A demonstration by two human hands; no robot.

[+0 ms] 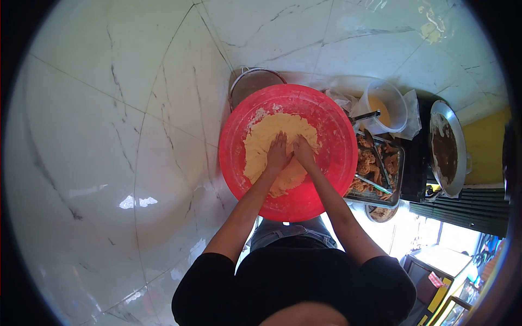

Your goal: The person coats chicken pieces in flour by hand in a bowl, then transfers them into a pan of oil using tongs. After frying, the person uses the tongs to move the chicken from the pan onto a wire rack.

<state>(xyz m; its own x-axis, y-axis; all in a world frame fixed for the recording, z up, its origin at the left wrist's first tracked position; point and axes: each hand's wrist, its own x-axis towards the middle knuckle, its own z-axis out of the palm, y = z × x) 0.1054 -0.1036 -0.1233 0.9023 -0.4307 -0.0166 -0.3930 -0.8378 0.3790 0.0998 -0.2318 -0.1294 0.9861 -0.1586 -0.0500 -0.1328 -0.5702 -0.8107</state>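
A wide red basin (338,136) stands in front of my body, holding a broad heap of pale yellow flour (258,149). White powder clings to its inner wall. My left hand (279,153) lies on the flour near the middle, palm down, with its fingers stretched toward the far side. Close beside it on the right, my right hand (304,148) also rests on the flour, fingers stretched out and the fingertips partly hidden. No object shows in either hand.
Right of the basin, a metal tray (401,168) holds fried chicken pieces (367,163) and tongs (372,183). Behind it stands a clear plastic tub (399,106) with yellowish liquid. Farther right, a large pan (461,146) contains dark oil. A lidded pot (255,81) sits behind the basin, against marble-patterned tiles.
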